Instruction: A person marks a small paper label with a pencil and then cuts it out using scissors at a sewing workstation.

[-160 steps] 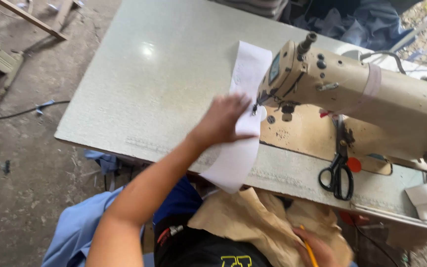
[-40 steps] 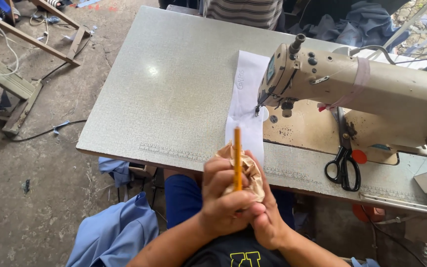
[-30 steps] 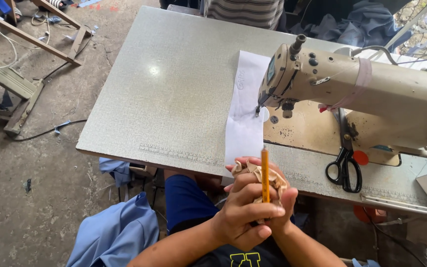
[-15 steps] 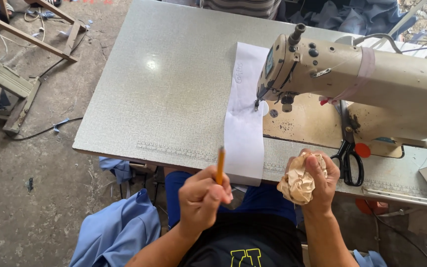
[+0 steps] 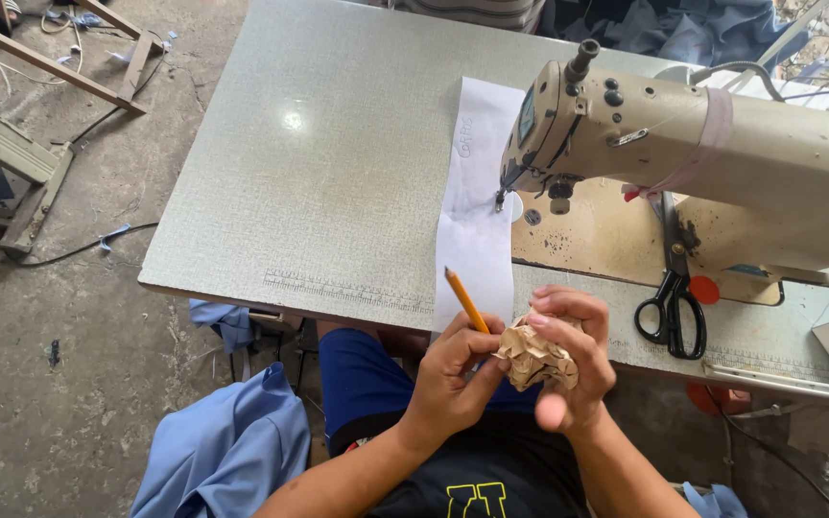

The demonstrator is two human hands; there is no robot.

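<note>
My left hand (image 5: 453, 379) holds an orange pencil (image 5: 466, 300) with its tip pointing up and away, and its fingers also touch a crumpled ball of brown paper (image 5: 533, 357). My right hand (image 5: 573, 360) grips that ball from the right. Both hands meet just off the table's near edge, over my lap. A long white paper strip (image 5: 477, 216) lies on the table in front of them, running under the needle of the beige sewing machine (image 5: 683, 158).
Black scissors (image 5: 672, 312) lie on the machine bed to the right. The grey speckled table (image 5: 328, 163) has a printed ruler along its near edge. Blue cloth (image 5: 227, 451) lies on the concrete floor at left, wooden frames at far left.
Half a second ago the hands were apart, pencil in the left and paper ball in the right. Now they have come together and both touch the ball.
</note>
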